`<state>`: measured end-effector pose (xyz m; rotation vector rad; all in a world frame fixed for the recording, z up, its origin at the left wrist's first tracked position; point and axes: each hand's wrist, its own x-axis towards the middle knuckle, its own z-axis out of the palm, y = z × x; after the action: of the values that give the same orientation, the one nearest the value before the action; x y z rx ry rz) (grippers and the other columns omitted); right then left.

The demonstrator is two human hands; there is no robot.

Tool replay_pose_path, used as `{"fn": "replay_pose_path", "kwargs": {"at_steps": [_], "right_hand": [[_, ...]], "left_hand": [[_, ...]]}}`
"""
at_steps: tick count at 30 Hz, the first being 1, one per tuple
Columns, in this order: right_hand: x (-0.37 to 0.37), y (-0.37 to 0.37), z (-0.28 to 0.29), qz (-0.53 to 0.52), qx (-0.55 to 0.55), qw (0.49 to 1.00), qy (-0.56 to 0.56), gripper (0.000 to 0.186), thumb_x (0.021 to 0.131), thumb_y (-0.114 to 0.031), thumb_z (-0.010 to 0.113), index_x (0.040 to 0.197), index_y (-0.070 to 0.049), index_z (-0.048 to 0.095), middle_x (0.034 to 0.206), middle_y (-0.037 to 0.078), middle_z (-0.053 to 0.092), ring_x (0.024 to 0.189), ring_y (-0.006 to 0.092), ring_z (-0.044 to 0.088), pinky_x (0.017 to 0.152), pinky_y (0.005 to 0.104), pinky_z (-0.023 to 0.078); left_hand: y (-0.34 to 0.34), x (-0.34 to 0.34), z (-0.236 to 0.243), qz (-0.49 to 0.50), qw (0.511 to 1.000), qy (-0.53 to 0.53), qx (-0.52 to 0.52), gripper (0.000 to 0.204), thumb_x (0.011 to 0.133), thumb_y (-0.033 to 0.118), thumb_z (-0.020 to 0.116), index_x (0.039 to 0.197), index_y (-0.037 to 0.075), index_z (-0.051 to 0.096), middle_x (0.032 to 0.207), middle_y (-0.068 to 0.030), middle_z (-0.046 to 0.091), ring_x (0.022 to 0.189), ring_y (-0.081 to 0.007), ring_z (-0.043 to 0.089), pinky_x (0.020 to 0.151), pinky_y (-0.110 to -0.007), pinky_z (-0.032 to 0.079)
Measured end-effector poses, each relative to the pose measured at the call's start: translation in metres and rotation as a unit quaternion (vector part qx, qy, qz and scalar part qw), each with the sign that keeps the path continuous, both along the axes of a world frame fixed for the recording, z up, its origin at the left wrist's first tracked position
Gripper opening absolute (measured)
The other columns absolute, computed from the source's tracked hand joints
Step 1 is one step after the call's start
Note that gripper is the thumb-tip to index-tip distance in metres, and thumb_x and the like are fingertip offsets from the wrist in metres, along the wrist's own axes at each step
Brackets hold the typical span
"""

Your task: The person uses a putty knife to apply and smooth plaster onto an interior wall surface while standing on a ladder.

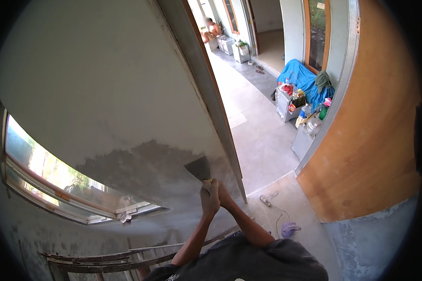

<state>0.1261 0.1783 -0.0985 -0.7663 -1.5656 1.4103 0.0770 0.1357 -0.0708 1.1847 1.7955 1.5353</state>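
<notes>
A wide putty knife (199, 168) has its grey blade against the wall, at the right part of a rough dark grey patch (150, 161). My left hand (210, 196) is closed round its handle, of which a bit of yellow shows. Pressed close beside it, my right hand (223, 193) grips at the same handle; its fingers are partly covered by the left hand. The pale wall (103, 70) rises above the patch, and its lower part is smeared grey.
A window (70, 182) opens at left, above a metal-and-wood frame (103, 266). A doorway edge (220, 122) stands close right. On the floor lie a power strip with cord (265, 201) and a purple object (290, 229). Cluttered boxes (286, 105), a blue tarp (297, 72) and a seated person (212, 32) are beyond.
</notes>
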Motion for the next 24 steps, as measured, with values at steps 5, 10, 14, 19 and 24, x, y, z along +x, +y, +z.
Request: {"fn": "replay_pose_path", "kwargs": {"at_steps": [5,10,14,19,24], "right_hand": [[-0.008,0.009,0.017,0.006,0.099,0.995,0.024,0.029,0.087,-0.029,0.053,0.094,-0.001,0.051,0.075,0.014,0.052,0.072,0.0231,0.049,0.062,0.0390,0.040],[0.002,-0.001,0.009,0.010,-0.021,0.999,0.037,0.040,0.090,-0.033,0.050,0.071,0.002,0.053,0.056,0.011,0.046,0.056,0.0124,0.044,0.050,0.0365,0.038],[0.006,0.001,0.030,0.031,0.002,0.999,0.015,0.040,0.091,-0.032,0.050,0.072,0.004,0.051,0.057,0.010,0.048,0.058,0.0114,0.045,0.051,0.0356,0.039],[0.001,-0.003,0.022,-0.011,-0.014,0.996,0.082,0.043,0.091,-0.033,0.050,0.071,0.006,0.051,0.054,0.012,0.045,0.055,0.0115,0.043,0.050,0.0370,0.039],[0.001,-0.001,0.019,-0.006,-0.009,1.000,0.021,0.043,0.091,-0.033,0.050,0.073,0.006,0.053,0.055,0.012,0.047,0.058,0.0092,0.044,0.050,0.0362,0.039]], "left_hand": [[0.003,0.000,0.035,-0.026,1.000,-0.002,-0.005,0.041,0.091,0.034,0.047,0.079,-0.005,0.053,0.068,-0.0073,0.053,0.070,-0.0130,0.050,0.059,-0.032,0.040],[-0.004,0.007,0.012,-0.018,1.000,-0.008,-0.005,0.043,0.092,0.036,0.046,0.080,-0.005,0.053,0.069,-0.0071,0.052,0.070,-0.0123,0.049,0.059,-0.032,0.040],[-0.005,0.007,0.026,-0.009,1.000,-0.027,-0.002,0.043,0.092,0.037,0.046,0.080,-0.005,0.053,0.069,-0.0064,0.051,0.070,-0.0118,0.048,0.060,-0.031,0.040],[-0.005,0.007,0.030,-0.024,0.999,-0.029,-0.006,0.044,0.091,0.038,0.046,0.080,-0.004,0.053,0.071,-0.0050,0.052,0.071,-0.0111,0.048,0.061,-0.030,0.040],[0.001,0.003,0.004,0.015,0.998,-0.027,0.046,0.041,0.091,0.031,0.046,0.077,-0.006,0.052,0.066,-0.0105,0.054,0.065,-0.0162,0.050,0.058,-0.034,0.040]]}}
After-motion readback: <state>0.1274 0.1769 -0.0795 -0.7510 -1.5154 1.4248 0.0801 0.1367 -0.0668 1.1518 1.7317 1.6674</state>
